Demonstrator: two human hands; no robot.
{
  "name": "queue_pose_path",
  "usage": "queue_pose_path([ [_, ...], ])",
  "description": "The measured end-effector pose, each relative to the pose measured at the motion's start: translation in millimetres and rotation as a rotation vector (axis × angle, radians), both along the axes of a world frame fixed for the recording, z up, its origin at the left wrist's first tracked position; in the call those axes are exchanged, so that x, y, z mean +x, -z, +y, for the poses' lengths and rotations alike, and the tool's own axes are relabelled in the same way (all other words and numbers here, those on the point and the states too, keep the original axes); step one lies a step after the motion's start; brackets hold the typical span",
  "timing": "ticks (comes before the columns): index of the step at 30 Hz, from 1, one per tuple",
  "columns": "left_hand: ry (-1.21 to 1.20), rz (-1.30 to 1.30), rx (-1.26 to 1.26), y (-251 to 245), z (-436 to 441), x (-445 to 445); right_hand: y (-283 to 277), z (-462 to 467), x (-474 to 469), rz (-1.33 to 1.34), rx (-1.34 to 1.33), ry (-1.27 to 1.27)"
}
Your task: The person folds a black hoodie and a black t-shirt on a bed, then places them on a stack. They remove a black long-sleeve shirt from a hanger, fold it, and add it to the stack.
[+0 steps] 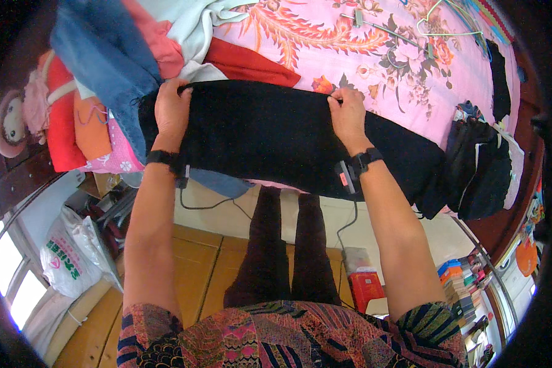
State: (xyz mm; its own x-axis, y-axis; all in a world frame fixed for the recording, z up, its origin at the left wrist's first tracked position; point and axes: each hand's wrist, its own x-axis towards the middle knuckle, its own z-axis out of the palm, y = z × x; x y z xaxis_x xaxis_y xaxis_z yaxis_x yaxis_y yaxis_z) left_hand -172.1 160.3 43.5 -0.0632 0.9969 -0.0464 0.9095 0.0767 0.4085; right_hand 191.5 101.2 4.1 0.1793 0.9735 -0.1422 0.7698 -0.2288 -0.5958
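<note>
A long piece of black cloth (262, 133), perhaps a folded garment, lies sideways across the near edge of a bed. My left hand (171, 110) pinches its far edge toward the left end, where a few loose threads stick out. Farther right along the same edge, the thumb and fingers of my right hand (348, 112) grip the cloth. Between the two hands the black cloth lies flat and fairly smooth. Its right end reaches a stack of folded dark clothes (476, 170). Blue denim (106, 50) and a red cloth (253, 62) touch or lie just beyond it.
A pink floral bedsheet (322, 37) covers the bed. On it lie a clip hanger (391, 32), a green hanger (446, 33) and a pale cloth (198, 23). A doll (14, 119) sits far left. Plastic bags (69, 257) and a red box (365, 290) stand below.
</note>
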Motion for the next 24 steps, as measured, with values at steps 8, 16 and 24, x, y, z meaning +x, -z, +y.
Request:
queue_pose_path([
  [8, -0.077, 0.037, 0.033, 19.0, 10.0, 15.1, -11.4, -16.6, -28.6, 0.032, -0.015, 0.041],
  [16, -0.064, 0.081, 0.394, -28.3, -59.4, -30.3, -13.0, -139.9, -36.2, 0.529, -0.467, -0.042],
  [24, -0.321, -0.081, -0.425, 15.6, -85.5, -124.4, 35.0, -143.4, -25.4, 0.625, -0.716, 0.115],
])
